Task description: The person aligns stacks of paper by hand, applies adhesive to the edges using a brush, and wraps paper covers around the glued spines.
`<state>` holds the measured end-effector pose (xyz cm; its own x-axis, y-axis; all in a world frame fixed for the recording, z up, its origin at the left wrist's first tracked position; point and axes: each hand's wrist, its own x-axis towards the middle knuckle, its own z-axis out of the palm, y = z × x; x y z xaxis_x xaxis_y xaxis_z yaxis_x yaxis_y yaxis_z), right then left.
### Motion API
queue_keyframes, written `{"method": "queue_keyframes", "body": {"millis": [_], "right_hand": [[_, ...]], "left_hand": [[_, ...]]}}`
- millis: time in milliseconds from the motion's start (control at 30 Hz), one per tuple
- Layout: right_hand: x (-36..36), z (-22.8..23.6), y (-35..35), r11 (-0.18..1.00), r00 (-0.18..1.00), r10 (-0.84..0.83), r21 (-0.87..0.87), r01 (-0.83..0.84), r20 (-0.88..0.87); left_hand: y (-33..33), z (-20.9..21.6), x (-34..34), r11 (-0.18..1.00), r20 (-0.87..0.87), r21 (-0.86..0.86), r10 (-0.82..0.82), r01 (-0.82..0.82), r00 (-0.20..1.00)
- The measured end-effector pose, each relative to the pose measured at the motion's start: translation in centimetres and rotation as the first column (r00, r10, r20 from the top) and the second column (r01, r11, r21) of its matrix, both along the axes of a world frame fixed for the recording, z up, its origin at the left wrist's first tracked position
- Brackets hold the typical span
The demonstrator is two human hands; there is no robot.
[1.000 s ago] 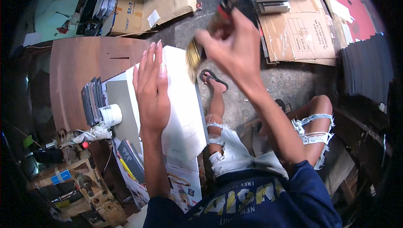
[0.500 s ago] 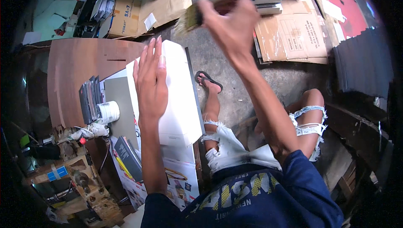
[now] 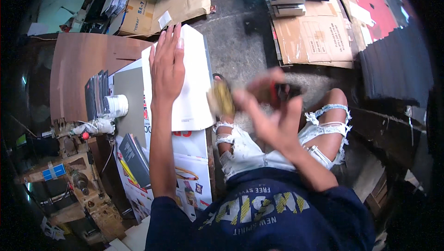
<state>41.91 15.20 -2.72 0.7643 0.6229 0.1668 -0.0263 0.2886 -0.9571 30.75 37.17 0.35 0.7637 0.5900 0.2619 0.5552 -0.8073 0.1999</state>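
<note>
White paper (image 3: 195,82) is best held still beneath the flattened left hand (image 3: 168,73) while the right hand (image 3: 274,119) grips a brush (image 3: 224,98).

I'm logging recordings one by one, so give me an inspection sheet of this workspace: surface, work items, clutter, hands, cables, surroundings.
Surface: brown wooden tabletop, partly covered by printed paper.
Work items: white sheet; brush, blurred.
Clutter: thin dark booklets standing beside a white cylindrical container; dark grey booklets nearer the person.
Left hand: flat on the sheet, fingers extended.
Right hand: holding the brush, bristles toward the sheet; contact unclear.
Cables: one thin cord beside the metal-and-wood device; ends unclear.
Surroundings: concrete floor, cardboard, tall dark stack.
</note>
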Motion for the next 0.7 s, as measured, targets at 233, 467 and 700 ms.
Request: {"method": "queue_keyframes", "body": {"millis": [233,467,700], "right_hand": [[0.7,-2.1,5.3,0.980,0.991,-0.005,0.199,-0.023,0.134],[-4.3,0.6,-4.4,0.979,0.966,0.192,0.040,-0.201,0.173],[-0.7,2.1,-3.1,0.990,0.971,0.135,-0.062,-0.125,0.197]], "left_hand": [[0.7,-0.3,0.6,0.999,0.030,0.022,-0.042,0.041,0.999],[0.8,-1.0,-0.3,0.996,0.062,0.080,-0.037,0.032,0.997],[0.6,-1.1,-0.6,0.995,0.101,0.095,-0.002,-0.008,0.995]]}}
